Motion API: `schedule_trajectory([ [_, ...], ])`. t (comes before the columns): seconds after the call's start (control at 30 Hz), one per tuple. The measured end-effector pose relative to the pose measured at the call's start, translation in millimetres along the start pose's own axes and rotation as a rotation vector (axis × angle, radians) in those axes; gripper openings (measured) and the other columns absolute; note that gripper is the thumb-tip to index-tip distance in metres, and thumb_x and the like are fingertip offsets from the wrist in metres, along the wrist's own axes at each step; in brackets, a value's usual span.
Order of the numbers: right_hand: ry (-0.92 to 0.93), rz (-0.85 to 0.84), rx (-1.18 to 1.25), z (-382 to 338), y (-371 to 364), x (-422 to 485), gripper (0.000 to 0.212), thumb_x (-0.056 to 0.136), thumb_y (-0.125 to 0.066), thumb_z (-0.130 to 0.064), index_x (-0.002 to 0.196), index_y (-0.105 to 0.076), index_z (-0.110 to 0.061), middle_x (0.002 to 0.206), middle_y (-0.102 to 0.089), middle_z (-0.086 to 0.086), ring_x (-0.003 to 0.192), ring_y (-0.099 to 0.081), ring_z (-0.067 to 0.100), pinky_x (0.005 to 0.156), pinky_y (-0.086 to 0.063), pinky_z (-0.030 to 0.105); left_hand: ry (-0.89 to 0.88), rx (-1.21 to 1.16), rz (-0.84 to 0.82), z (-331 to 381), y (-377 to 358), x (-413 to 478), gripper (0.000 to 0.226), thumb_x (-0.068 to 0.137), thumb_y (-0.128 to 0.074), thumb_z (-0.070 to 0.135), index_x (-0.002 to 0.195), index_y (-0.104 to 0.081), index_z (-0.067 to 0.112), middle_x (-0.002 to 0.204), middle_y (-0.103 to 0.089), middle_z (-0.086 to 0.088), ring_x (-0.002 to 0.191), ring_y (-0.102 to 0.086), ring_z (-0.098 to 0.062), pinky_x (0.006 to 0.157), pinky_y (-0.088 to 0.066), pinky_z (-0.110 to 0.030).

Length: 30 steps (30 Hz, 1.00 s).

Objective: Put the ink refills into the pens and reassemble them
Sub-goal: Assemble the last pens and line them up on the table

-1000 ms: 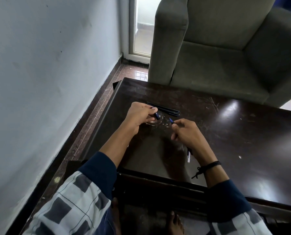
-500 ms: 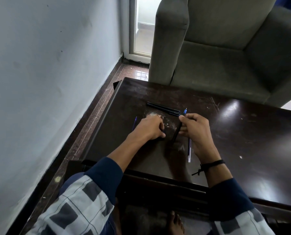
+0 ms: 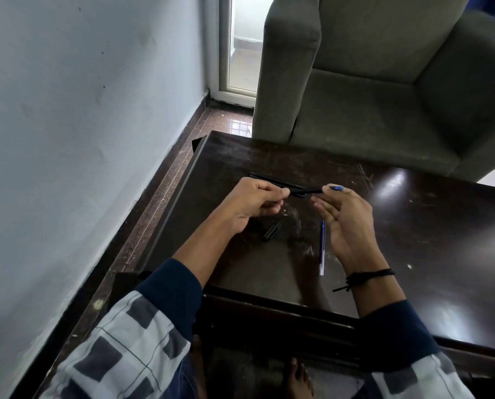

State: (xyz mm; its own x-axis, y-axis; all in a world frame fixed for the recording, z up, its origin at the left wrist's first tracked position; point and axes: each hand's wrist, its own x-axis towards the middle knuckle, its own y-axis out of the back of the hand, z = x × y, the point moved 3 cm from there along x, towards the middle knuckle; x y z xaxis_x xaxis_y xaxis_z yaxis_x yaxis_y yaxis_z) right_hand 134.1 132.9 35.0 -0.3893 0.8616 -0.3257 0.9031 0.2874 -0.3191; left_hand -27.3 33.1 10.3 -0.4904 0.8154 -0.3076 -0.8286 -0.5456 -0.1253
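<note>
Half a second ago both hands were down at the worktop (image 3: 413, 240), the left in a fist on the surface and the right holding a barrel steeply tilted. Now both are lifted, and the black pen barrel (image 3: 306, 192) lies level between them. A black cap (image 3: 272, 231) shows on the worktop where the left fist was. The loose ink refill (image 3: 322, 246) lies where it lay, beside the right wrist.

The left edge of the worktop runs along a narrow strip of floor (image 3: 165, 191) beside the wall (image 3: 82, 139). A grey armchair (image 3: 370, 82) stands at the far edge. The widest bare surface is to the right of the hands. Two more black pens (image 3: 265, 178) lie just behind the left hand's knuckles.

The left hand (image 3: 252, 203) is knuckles up, its fingers curled, and pinches the barrel's left end at the fingertips. The right hand (image 3: 344, 223) has its palm turned leftward and grips the other end with its upper fingers, where a blue tip (image 3: 337, 188) sticks out. Its lower fingers are looser. A dark cord (image 3: 367, 276) circles the right wrist
</note>
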Motion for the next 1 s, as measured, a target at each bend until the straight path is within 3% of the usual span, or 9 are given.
schedule_trajectory([
  [0.17,0.025,-0.133,-0.261,3.3,-3.8,-2.7,0.008,0.088,-0.076,-0.009,0.095,-0.074,-0.005,0.078,-0.073,0.007,0.066,-0.066,0.008,0.067,-0.056,0.019,0.023,-0.349,0.123,5.3,11.3,1.6,0.014,0.086,-0.079,0.013,0.090,-0.073,0.001,0.078,-0.073,-0.009,0.075,-0.070,-0.016,0.069,-0.061,-0.022],
  [0.27,0.040,-0.217,-0.347,8.4,-8.7,-5.2,0.008,0.090,-0.076,-0.010,0.092,-0.073,-0.003,0.078,-0.073,0.009,0.066,-0.066,0.011,0.065,-0.055,0.020,0.039,-0.449,0.060,7.3,8.5,-0.9,0.014,0.091,-0.073,0.011,0.098,-0.071,-0.001,0.089,-0.076,-0.013,0.083,-0.076,-0.021,0.074,-0.063,-0.027],
  [0.43,0.040,-0.259,-0.406,13.1,-10.0,-6.9,0.008,0.095,-0.070,-0.008,0.092,-0.074,-0.003,0.082,-0.075,0.012,0.071,-0.066,0.015,0.070,-0.055,0.024,0.016,-0.350,-0.066,8.4,-0.6,-5.6,0.022,0.095,-0.064,0.003,0.116,-0.067,-0.006,0.106,-0.076,-0.017,0.099,-0.075,-0.023,0.081,-0.062,-0.029],
  [0.6,0.118,-0.263,-0.533,11.7,-13.3,-9.2,0.008,0.096,-0.067,-0.006,0.092,-0.074,-0.004,0.079,-0.075,0.009,0.068,-0.066,0.012,0.068,-0.055,0.024,0.017,-0.352,-0.002,7.8,1.2,-4.6,0.023,0.095,-0.064,0.001,0.116,-0.065,-0.008,0.104,-0.076,-0.020,0.094,-0.076,-0.023,0.079,-0.063,-0.028],
  [0.77,0.302,-0.118,-0.751,19.6,-13.5,-6.8,0.010,0.096,-0.071,-0.013,0.087,-0.075,-0.015,0.074,-0.075,0.004,0.069,-0.069,0.012,0.070,-0.057,0.031,0.026,-0.357,0.057,4.0,-4.0,-4.0,0.019,0.095,-0.064,0.000,0.112,-0.066,-0.008,0.101,-0.076,-0.020,0.091,-0.077,-0.024,0.073,-0.063,-0.026],
  [1.0,0.435,-0.100,-0.903,23.4,-16.8,-7.8,0.005,0.096,-0.071,-0.017,0.099,-0.075,-0.018,0.081,-0.074,-0.003,0.076,-0.071,0.013,0.070,-0.059,0.033,0.037,-0.380,0.132,0.5,-3.7,-2.9,0.025,0.093,-0.068,0.000,0.114,-0.066,-0.012,0.107,-0.074,-0.023,0.090,-0.077,-0.025,0.068,-0.062,-0.025],
])
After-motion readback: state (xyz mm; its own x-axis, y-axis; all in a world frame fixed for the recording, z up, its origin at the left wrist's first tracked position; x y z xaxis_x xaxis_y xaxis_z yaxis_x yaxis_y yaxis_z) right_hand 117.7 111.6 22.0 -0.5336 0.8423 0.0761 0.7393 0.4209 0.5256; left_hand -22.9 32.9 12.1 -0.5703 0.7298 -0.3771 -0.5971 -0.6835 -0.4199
